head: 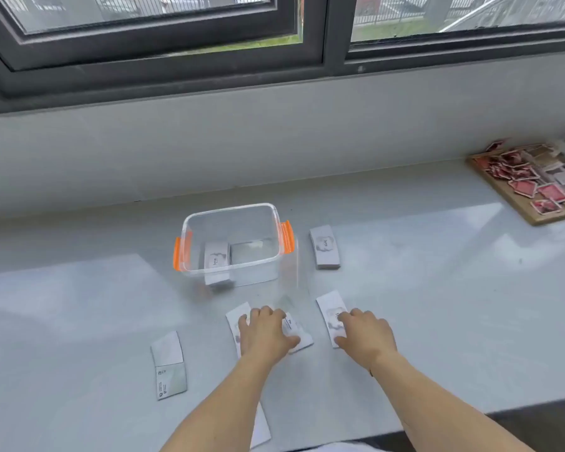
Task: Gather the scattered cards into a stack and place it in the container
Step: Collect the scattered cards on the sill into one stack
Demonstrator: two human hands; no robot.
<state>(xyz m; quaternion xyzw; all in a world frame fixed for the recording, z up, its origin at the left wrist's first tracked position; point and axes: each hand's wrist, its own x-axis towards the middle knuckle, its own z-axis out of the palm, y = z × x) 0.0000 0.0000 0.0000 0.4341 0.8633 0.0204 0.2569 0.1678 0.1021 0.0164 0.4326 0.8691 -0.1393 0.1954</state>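
Cards [324, 246] white, grey-printed (some overlapping), scattered beside clear container [230, 243].

- The white card stack [324, 246] just right of the container read "love" — printed sideways on its top face beside a pale grey shape.
- The card stack inside the clear container [216, 260] bore the same word, "love".
- The card under the right hand [330, 313] showed the letters "lo"; the rest was covered by fingers.
- The card at the left of the counter [169, 365] carried small print and a logo — too small to read.
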